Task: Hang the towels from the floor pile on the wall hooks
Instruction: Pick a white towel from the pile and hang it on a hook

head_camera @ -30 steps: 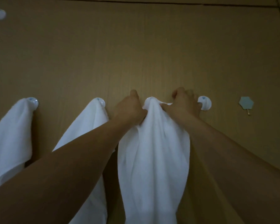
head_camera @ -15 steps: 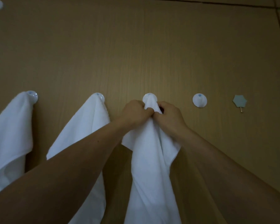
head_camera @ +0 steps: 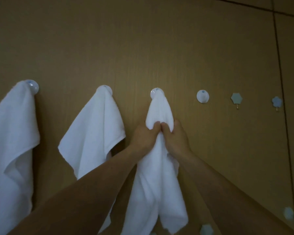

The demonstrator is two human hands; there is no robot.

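Both slid down | left hand (head_camera: 145, 136), right hand (head_camera: 176, 139) clench towel (head_camera: 158, 184) below hook (head_camera: 154, 92)

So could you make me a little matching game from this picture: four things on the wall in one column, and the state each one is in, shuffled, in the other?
Things
1. far-left towel
2. third towel
3. fourth round hook
4. hexagon hook

States
A. bare, white
B. gripped by the left hand and the right hand
C. bare, pale blue-green, with a small metal peg
D. hanging untouched

Pairs: 1-D, 2-B, 3-A, 4-C
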